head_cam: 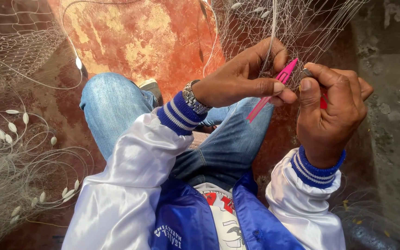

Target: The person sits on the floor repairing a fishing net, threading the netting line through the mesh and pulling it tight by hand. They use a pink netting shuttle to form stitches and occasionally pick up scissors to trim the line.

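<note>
My left hand (pixel 244 76), with a metal watch on its wrist, pinches a pink netting needle (pixel 265 99) between thumb and fingers; thin strands also run over its fingers. The needle's tip points up to the right into a fine white fishing net (pixel 297 23) that hangs in front of me. My right hand (pixel 329 106) is closed beside the needle tip and pinches the net's mesh with thumb and forefinger. A small red thing (pixel 323 101) shows inside that fist, mostly hidden. Both hands are above my knees in blue jeans (pixel 116 106).
More net lies heaped at the left with several small white floats (pixel 12 127) and a cord (pixel 70 41) running over it. A worn red-painted surface (pixel 140 32) lies ahead. A rough grey wall (pixel 394 92) stands at the right.
</note>
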